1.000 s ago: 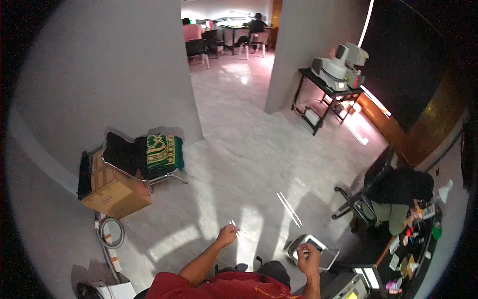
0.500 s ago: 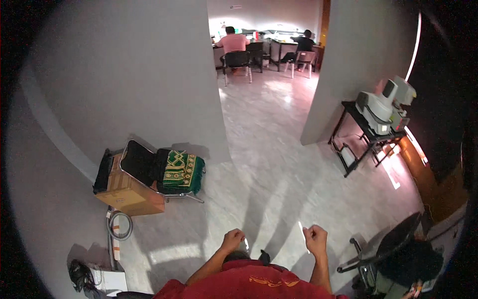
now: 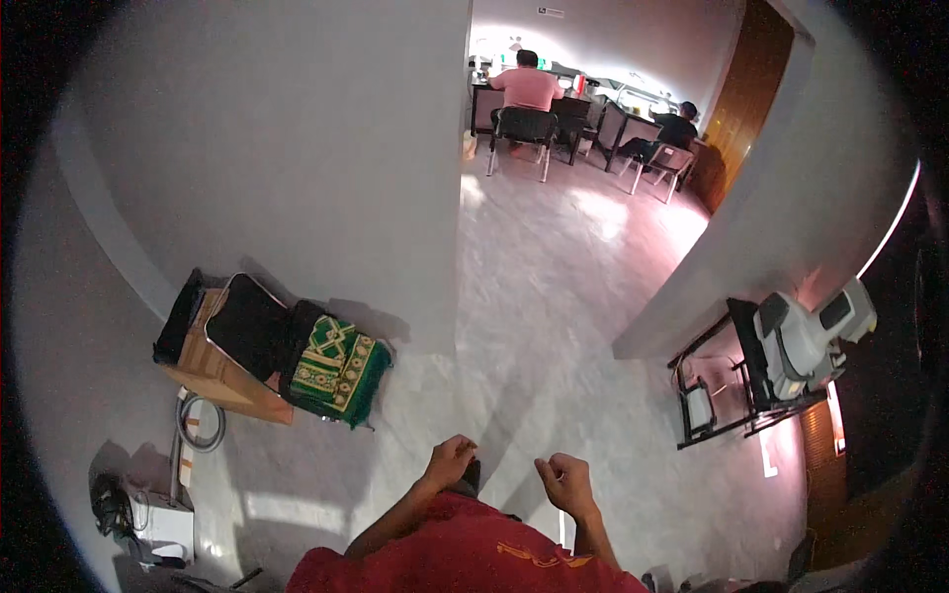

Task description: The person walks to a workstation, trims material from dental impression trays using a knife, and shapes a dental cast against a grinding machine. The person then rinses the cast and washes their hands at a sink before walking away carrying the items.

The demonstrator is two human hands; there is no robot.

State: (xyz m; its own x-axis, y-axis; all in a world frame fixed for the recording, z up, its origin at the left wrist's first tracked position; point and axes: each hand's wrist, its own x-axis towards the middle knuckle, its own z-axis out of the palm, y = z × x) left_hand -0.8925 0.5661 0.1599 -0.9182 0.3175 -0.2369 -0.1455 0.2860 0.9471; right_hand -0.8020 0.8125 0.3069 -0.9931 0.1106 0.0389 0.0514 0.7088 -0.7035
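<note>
My left hand (image 3: 452,461) is raised in front of my red shirt (image 3: 435,539), fingers curled and tips pinched together. Level with it on the right, my right hand (image 3: 566,482) is closed too, thumb side toward the left. A gap of floor separates the two. Whatever either hand may hold is hidden or too small to name. Beside my right forearm runs a thin bright white line (image 3: 561,529); I cannot tell whether it is a thing or light on the floor. Beneath my left hand a dark shoe-like shape (image 3: 471,478) shows.
A black chair (image 3: 252,331) bearing a folded green-and-gold fringed cloth (image 3: 341,371) stands left by a cardboard box (image 3: 229,387). A grey-white machine (image 3: 799,336) sits on a black stand (image 3: 736,341) at right. Beyond a wall opening, two people sit at desks; one wears pink (image 3: 528,89).
The view has turned and moved forward; the doorway has shifted right and the machine looks nearer. My hands are closer together, the right one farther left. The office chair at lower right is mostly out of view.
</note>
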